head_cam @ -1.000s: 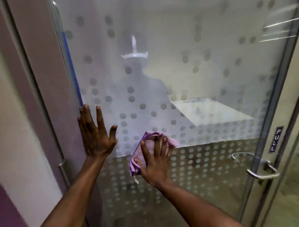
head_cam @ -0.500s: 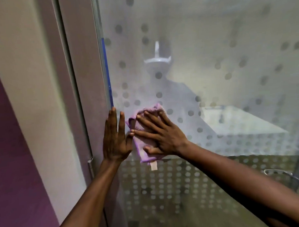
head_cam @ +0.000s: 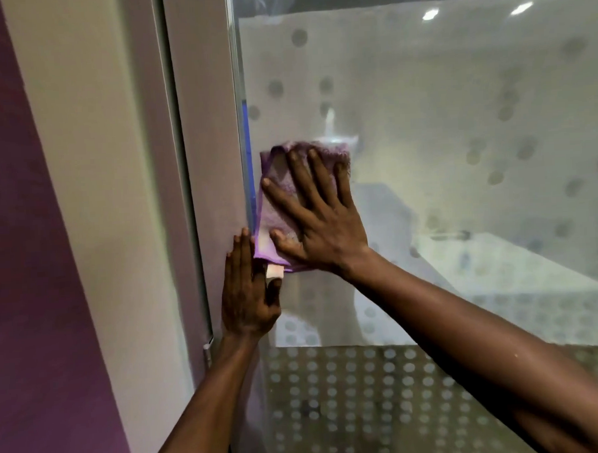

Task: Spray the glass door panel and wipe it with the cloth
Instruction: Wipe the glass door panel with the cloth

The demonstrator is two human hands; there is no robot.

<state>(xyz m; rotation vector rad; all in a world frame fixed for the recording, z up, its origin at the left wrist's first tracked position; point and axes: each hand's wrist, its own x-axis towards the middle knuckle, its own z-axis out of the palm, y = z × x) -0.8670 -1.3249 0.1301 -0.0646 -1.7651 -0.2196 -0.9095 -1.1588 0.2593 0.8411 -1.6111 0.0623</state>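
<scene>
Hands, two: right hand (head_cam: 319,222) flat, fingers spread on one cloth (head_cam: 283,206); left hand (head_cam: 247,293) flat, fingers together.

The right hand (head_cam: 319,222) lies flat, fingers spread and pointing up, pressing the cloth (head_cam: 299,178). Its forearm runs in from the lower right. The left hand (head_cam: 249,293) lies flat just below-left of the cloth, fingers together and upward.

Pretty dim and soft overall, kinda grainy. Two ceiling lights (head_cam: 430,14) show as bright reflections in the frosted glass door (head_cam: 458,133), which looks hazy. Straight lines of the door frame (head_cam: 204,127) lean from wide-angle distortion.
</scene>
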